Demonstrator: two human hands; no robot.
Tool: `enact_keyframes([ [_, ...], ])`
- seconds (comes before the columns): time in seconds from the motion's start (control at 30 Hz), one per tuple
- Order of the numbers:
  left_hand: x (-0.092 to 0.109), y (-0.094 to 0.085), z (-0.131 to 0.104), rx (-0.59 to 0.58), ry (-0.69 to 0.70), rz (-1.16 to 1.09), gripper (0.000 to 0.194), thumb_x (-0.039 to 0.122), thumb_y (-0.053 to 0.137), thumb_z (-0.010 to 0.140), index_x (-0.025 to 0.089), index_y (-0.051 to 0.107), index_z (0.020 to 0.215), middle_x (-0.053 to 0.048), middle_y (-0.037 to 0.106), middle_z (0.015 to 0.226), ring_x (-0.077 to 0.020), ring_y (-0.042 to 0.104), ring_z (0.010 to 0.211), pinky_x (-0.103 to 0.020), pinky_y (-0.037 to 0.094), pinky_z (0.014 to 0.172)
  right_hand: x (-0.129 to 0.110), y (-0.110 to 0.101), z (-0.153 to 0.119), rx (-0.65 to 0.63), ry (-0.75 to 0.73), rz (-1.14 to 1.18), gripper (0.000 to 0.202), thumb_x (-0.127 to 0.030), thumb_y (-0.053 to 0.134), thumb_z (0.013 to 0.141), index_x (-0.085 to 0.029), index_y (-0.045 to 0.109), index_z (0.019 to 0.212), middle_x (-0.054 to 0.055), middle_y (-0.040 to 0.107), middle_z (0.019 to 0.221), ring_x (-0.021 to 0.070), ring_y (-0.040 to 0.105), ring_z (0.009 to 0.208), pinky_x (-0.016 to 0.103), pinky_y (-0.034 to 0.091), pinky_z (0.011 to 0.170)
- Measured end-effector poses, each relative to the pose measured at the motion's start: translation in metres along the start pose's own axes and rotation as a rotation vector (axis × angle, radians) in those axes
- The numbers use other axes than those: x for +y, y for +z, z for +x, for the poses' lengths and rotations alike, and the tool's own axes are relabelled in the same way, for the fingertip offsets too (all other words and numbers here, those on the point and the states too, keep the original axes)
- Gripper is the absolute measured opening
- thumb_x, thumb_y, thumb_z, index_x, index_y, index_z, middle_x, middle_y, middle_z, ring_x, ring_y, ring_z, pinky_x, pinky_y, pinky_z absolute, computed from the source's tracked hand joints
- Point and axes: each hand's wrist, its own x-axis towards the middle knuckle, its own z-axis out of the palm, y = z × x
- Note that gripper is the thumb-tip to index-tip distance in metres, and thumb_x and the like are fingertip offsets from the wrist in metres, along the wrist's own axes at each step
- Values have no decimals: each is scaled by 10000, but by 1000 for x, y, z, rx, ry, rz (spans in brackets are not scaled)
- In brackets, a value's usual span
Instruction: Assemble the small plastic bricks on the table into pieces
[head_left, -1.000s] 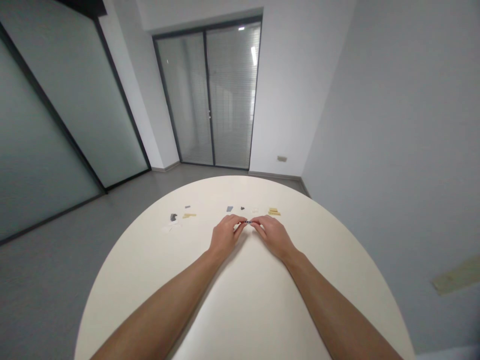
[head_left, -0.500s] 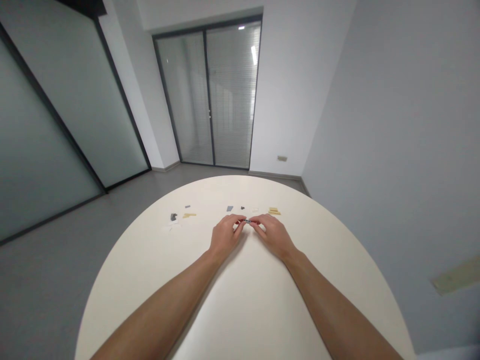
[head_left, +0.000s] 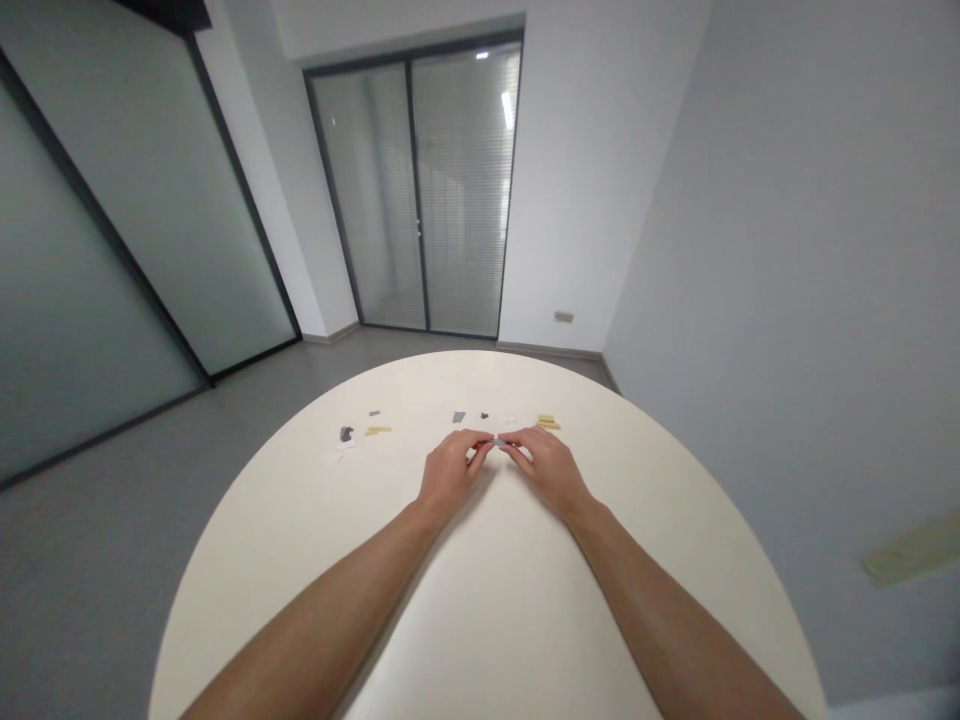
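Note:
My left hand and my right hand meet over the far half of the white round table. Between their fingertips is a small grey piece, pinched from both sides; it is too small to tell its kind. Just beyond the hands lie a flat grey piece, a tiny dark piece and some faint white bits. Beyond my right hand rest several yellow strips.
Farther left on the table are a dark piece on something white, more yellow strips and a small grey strip. Behind the table stands a glass door with blinds. A grey wall runs along the right.
The small piece between my fingertips has turned; it showed dark spots before and now shows a plainer grey face. Both hands stay almost in place.

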Motion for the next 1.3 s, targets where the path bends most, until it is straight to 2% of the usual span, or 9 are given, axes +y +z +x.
enact_keyframes([
  [0.7,-2,1,1,-12,12,25,227,302,560,954,255,715,1113,-19,751,1048,-167,681,953,-278,566,793,0,0,0,-43,54,-31,259,-367,489,1004,-216,690,1066,60,745,992,208,661,915,353,497,835],
  [1.3,0,0,0,12,-30,58,211,261,549,952,247,694,1105,-15,740,1048,-162,677,913,-288,544,831,4,2,-1,35,22,-32,228,-357,550,973,-227,699,1087,62,746,1002,219,668,943,371,505,871],
])
